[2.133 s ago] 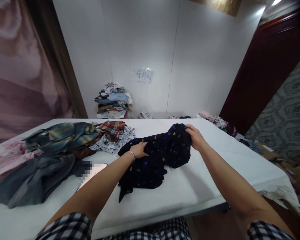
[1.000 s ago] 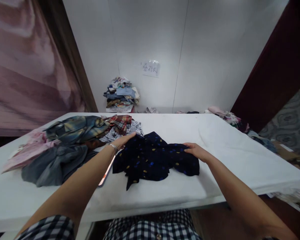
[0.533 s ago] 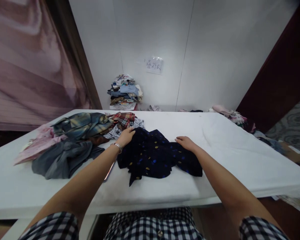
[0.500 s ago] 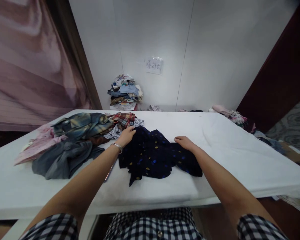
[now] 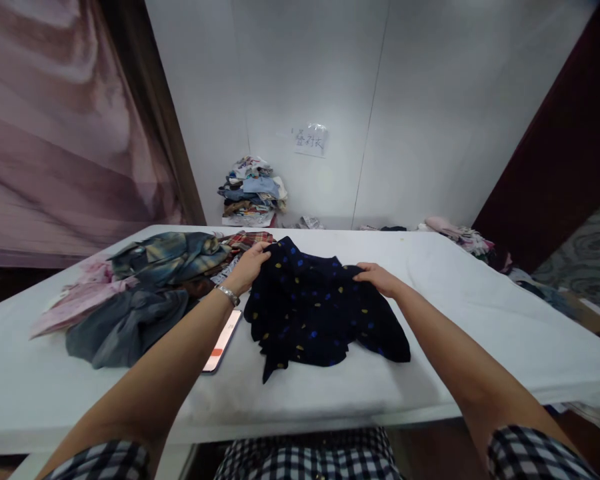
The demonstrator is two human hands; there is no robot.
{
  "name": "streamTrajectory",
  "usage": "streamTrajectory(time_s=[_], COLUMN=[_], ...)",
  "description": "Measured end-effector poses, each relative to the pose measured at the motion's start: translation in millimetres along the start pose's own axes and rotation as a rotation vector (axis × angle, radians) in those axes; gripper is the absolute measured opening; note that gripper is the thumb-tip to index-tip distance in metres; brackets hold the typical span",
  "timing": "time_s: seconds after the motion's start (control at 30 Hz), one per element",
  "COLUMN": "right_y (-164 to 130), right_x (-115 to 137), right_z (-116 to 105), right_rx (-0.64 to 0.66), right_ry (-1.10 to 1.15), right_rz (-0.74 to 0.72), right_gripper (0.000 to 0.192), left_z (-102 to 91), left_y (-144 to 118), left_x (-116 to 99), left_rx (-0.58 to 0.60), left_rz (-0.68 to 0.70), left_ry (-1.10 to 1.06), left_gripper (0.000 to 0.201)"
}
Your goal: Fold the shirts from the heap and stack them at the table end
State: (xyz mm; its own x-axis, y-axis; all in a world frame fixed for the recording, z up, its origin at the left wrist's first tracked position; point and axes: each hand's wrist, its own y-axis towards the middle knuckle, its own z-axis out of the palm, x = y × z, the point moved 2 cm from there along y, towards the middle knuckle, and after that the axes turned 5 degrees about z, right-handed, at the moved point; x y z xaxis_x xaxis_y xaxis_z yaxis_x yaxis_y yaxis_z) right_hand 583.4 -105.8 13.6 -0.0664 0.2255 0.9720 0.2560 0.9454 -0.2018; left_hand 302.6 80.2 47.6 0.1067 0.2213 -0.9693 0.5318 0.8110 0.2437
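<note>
A dark navy shirt (image 5: 315,307) with small blue and yellow spots lies in front of me, its upper edge lifted off the white-covered table (image 5: 470,320). My left hand (image 5: 250,265) pinches the shirt at its upper left corner. At the upper right, my right hand (image 5: 379,277) grips the fabric between thumb and fingers. One sleeve droops to the right below that hand. The shirt's lower edge is uneven and rests on the table. Beside my left forearm lies a phone (image 5: 224,341) with its screen lit, partly covered by the arm.
To the left is a heap of crumpled clothes: a grey garment (image 5: 125,327), a pink one (image 5: 83,300) and a plaid shirt (image 5: 173,257). Behind the table rises a stack of clothes (image 5: 254,190) against the wall. More clothes (image 5: 460,237) lie past the far right edge.
Both hands have raised the shirt's upper edge, and its collar area now shows more. The right hand has closed on the fabric. More of the phone is visible.
</note>
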Motion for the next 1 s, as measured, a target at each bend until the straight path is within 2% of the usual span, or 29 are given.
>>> streamTrajectory(time_s=[0.1,0.17,0.23,0.33,0.4,0.43,0.47,0.53,0.6,0.63,0.67,0.7,0.77,0.83,0.87,0.93,1.0], right_y=[-11.0,-13.6,-14.4,-15.2,-14.2,-12.6,-10.1,-2.7,7.5,13.1,18.6,23.6,30.2,29.2,25.1,10.4,-11.3], right_x=[16.6,21.3,25.9,38.6,50.4,56.9,63.7,78.5,96.2,106.9,119.1,133.1,166.3,205.2,225.9,267.9,307.2], right_z=[-6.6,-0.2,15.0,41.6,50.8,51.5,49.9,41.7,29.7,23.4,17.5,12.6,7.0,8.0,10.5,16.9,20.1], right_rx=[-0.118,-0.161,-0.104,0.043,0.007,-0.048,-0.11,-0.208,-0.272,-0.299,-0.318,-0.329,-0.325,-0.314,-0.311,-0.303,-0.299], right_ry=[0.259,0.326,0.346,0.353,0.366,0.382,0.403,0.456,0.507,0.529,0.545,0.551,0.508,0.391,0.315,0.178,0.134], right_rz=[-0.051,-0.038,-0.053,-0.126,-0.166,-0.18,-0.192,-0.224,-0.277,-0.319,-0.372,-0.436,-0.581,-0.722,-0.781,-0.869,-0.928], right_gripper=[0.02,0.019,0.022,0.03,0.028,0.025,0.021,0.014,0.01,0.009,0.008,0.009,0.012,0.021,0.03,0.042,0.034], left_z=[12.0,34.4,64.9,110.3,129.5,133.9,135.0,129.9,123.0,122.1,123.8,128.4,144.3,159.1,164.1,165.9,155.0], left_y=[9.4,12.9,14.2,15.8,18.1,18.9,18.6,10.6,-12.0,-28.4,-46.8,-65.7,-99.1,-117.7,-120.1,-112.8,-93.7], left_x=[-0.4,-7.2,-18.2,-38.0,-50.9,-57.3,-63.5,-75.0,-81.6,-81.4,-78.2,-71.8,-50.0,-22.3,-8.8,12.3,20.5], left_rx=[-0.018,0.021,0.118,0.335,0.451,0.468,0.44,0.274,0.074,0.023,0.023,0.085,0.337,0.437,0.442,0.378,0.245], left_rz=[-0.001,0.026,0.095,0.275,0.386,0.426,0.46,0.545,0.663,0.719,0.759,0.771,0.684,0.451,0.306,0.045,-0.085], left_ry=[0.02,0.037,0.069,0.183,0.245,0.249,0.245,0.269,0.348,0.389,0.417,0.42,0.415,0.374,0.333,0.222,0.122], left_gripper=[0.025,0.027,0.029,0.027,0.029,0.031,0.034,0.038,0.037,0.035,0.032,0.028,0.03,0.045,0.056,0.075,0.086])
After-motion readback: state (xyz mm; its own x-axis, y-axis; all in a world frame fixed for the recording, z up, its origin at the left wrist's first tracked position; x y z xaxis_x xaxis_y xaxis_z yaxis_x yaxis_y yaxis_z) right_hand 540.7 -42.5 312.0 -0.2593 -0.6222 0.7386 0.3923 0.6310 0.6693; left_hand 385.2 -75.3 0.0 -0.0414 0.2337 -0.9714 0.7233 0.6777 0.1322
